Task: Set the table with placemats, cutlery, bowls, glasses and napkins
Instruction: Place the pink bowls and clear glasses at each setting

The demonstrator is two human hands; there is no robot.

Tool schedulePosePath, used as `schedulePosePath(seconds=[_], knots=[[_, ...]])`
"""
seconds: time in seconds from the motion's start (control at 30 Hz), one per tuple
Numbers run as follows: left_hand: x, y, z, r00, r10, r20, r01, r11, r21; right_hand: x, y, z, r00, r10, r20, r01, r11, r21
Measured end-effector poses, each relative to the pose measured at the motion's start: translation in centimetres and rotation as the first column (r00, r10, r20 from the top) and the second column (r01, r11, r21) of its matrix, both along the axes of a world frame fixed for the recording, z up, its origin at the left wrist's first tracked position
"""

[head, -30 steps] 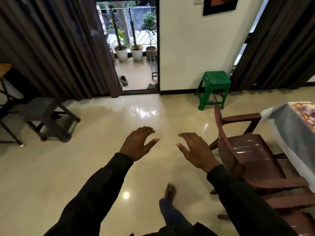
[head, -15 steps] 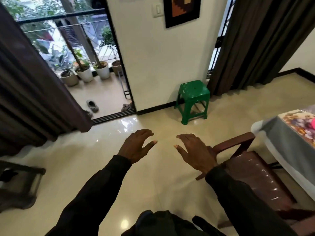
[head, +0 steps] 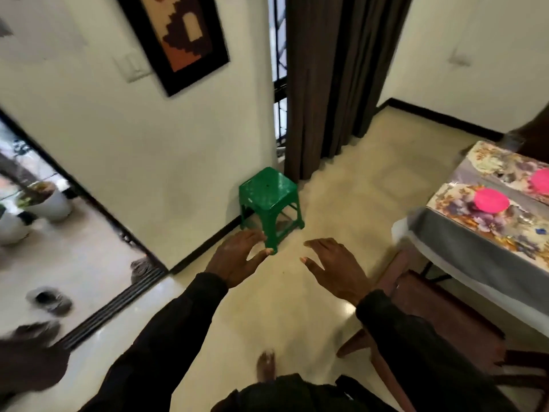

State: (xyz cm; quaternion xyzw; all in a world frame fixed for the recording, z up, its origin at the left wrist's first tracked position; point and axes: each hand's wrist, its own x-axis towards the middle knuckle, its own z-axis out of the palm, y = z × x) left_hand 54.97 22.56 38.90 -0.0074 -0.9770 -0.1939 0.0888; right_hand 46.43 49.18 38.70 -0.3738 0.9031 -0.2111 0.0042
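stool (head: 269, 194) against wall (head: 142, 138), table (head: 487, 254) right

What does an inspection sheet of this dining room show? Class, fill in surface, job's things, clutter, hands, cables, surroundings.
Surface: grey-clothed table, partly in view at right.
Job's things: two floral placemats on it, each bearing a round pink item, kind unclear.
Clutter: nothing seen.
Hands: left hand and right hand open, empty, above the floor.
Cables: nothing seen.
Surroundings: green plastic stool, brown chair, dark curtain, framed wall picture.

Long black sleeves (head: 166, 331), dark trousers, bare foot (head: 266, 367)
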Motion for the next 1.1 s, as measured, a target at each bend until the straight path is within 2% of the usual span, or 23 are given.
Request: schedulePosePath(seconds=[0.27,0.4,0.57,0.7,0.93,1.1], knots=[[-20.1,-3.0,2.0,0.952,-0.303,0.051,0.302,0.953,0.031,-12.5,-1.6,0.8,0.958,-0.287,0.022,0.287,0.958,0.000],[-29.8,-1.8,1.0,0.901,-0.433,0.035,0.431,0.901,0.051,-18.9,-0.2,-0.1,0.911,-0.411,0.030,0.411,0.911,-0.015],[-41.7,1.5,-0.4,0.853,-0.521,0.036,0.520,0.854,0.035,-27.9,2.3,-1.3,0.868,-0.493,0.055,0.494,0.870,-0.001],[-50.6,3.3,-1.1,0.833,-0.552,0.028,0.551,0.833,0.049,-35.7,4.0,-1.5,0.847,-0.527,0.067,0.528,0.849,0.012],[-63.0,4.6,-1.1,0.861,-0.509,0.010,0.507,0.858,0.084,-49.3,5.4,-1.1,0.856,-0.512,0.065,0.512,0.859,0.026],[-70.8,4.8,-2.1,0.847,-0.526,0.075,0.518,0.849,0.109,-56.6,6.1,-1.2,0.836,-0.543,0.081,0.543,0.839,0.023]])
